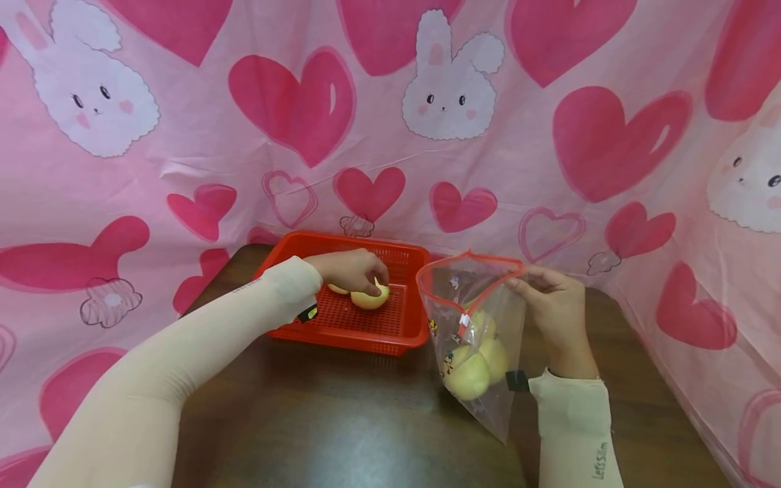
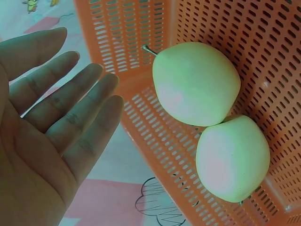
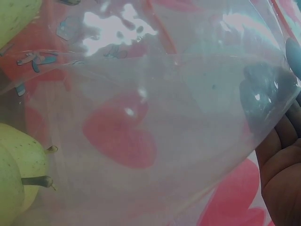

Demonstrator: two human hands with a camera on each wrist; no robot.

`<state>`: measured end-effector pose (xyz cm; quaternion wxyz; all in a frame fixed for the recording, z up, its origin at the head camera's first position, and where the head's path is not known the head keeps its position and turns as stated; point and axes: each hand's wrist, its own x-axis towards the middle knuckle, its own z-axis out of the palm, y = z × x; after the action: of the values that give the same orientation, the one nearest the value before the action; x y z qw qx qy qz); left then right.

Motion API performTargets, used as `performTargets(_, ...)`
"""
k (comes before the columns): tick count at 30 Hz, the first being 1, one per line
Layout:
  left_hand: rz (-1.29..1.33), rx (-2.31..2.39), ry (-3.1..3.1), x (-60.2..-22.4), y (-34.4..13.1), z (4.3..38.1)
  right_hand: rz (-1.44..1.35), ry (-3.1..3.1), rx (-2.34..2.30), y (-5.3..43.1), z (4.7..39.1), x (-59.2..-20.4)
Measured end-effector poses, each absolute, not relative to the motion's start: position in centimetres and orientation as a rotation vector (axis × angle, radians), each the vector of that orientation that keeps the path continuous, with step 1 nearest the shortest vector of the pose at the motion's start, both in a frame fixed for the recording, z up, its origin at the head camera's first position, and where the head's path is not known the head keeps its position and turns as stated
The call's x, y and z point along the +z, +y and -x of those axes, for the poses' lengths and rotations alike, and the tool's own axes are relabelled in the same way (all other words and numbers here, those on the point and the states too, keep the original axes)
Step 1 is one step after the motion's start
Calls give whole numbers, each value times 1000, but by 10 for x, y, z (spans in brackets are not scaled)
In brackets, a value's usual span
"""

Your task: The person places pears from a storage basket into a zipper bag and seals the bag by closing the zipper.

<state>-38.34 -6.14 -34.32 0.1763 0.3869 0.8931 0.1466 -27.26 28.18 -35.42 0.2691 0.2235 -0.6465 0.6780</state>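
Observation:
My left hand (image 1: 356, 270) reaches into a red plastic basket (image 1: 366, 342), over two pale yellow pears. One pear (image 1: 370, 298) lies just under the fingertips; the other pear (image 1: 338, 289) is partly behind the hand. In the left wrist view the fingers are extended, apart from the upper pear (image 2: 195, 84) and the lower pear (image 2: 233, 157), which touch each other. My right hand (image 1: 552, 305) pinches the rim of a clear zip bag (image 1: 506, 400) with a red zip edge and white slider. The bag's mouth gapes, and several pears (image 1: 470, 373) sit inside.
Basket and bag are at the far half of a dark wooden table (image 1: 342, 420), the bag to the basket's right. A pink cloth (image 1: 378, 129) with hearts and rabbits hangs behind the table and along both sides.

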Motion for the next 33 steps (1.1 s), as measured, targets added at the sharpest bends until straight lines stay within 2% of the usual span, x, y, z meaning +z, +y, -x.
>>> performTargets(33, -1002, 407, 2536, -363, -47, 397, -548, -1816, 1764, 285, 280, -354)
